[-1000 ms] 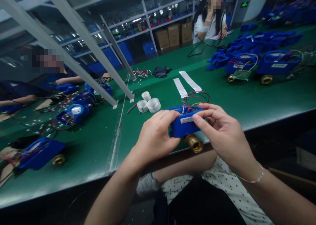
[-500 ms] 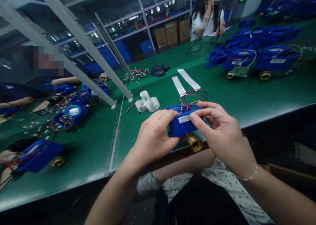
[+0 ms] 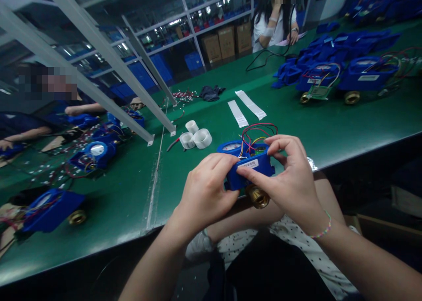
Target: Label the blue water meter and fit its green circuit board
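Blue dial unit [image 3: 264,167] right of and nearer than the white rolls [image 3: 202,139]; left hand [image 3: 206,182] grips its left end, right hand [image 3: 292,182] pinches its right, thumb touching front label [image 3: 249,163]. Paper strips [image 3: 238,115] lie right of rolls.

Dim overall; pale glare along the green table [image 3: 115,204]; shelves [image 3: 191,28] blurry, frame corners stretched.

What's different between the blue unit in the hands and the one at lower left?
The held unit is between the left hand and right hand; the left unit rests on the table. The held unit shows a white label; the left unit shows none. Both are blue with a brass fitting.
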A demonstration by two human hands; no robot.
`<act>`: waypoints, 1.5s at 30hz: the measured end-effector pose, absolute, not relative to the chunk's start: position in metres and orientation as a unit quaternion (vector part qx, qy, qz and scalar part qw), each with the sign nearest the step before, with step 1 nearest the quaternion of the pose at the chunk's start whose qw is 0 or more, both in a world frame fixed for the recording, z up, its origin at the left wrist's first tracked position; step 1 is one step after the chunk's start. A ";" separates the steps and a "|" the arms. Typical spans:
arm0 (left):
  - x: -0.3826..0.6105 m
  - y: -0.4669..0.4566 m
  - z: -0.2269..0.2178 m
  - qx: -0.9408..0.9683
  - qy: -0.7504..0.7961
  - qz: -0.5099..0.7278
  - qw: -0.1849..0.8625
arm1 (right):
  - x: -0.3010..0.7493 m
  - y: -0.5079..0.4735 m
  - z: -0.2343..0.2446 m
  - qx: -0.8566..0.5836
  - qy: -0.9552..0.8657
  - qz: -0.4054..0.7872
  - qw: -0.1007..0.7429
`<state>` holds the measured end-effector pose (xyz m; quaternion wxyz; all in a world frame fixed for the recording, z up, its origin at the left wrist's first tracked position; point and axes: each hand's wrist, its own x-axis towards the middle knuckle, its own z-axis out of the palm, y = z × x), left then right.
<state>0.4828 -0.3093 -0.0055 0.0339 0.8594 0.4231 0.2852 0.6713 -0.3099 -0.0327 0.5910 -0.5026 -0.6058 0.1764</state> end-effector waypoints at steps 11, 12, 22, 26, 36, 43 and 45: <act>0.470 -0.336 -0.038 0.861 0.381 0.337 0.029 | 0.686 -0.340 -0.065 -0.406 -0.562 0.326 0.643; 0.467 -0.339 -0.045 0.859 0.374 0.350 0.026 | 0.693 -0.344 -0.069 -0.405 -0.567 0.295 0.655; 0.439 -0.327 -0.104 0.858 0.281 0.429 -0.020 | 0.753 -0.342 -0.115 -0.433 -0.633 0.465 0.443; 0.437 -0.292 -0.107 0.859 0.294 0.419 0.004 | 0.743 -0.325 -0.111 -0.395 -0.653 0.529 0.370; 0.450 -0.292 -0.087 0.804 0.468 0.357 -0.086 | 0.725 -0.302 -0.090 -0.455 -0.624 0.528 0.352; 0.505 -0.371 -0.100 0.711 0.500 0.451 0.204 | 0.724 -0.339 -0.064 -0.475 -0.610 0.515 0.371; 0.521 -0.374 -0.104 0.666 0.490 0.441 0.348 | 0.720 -0.346 -0.057 -0.477 -0.605 0.520 0.368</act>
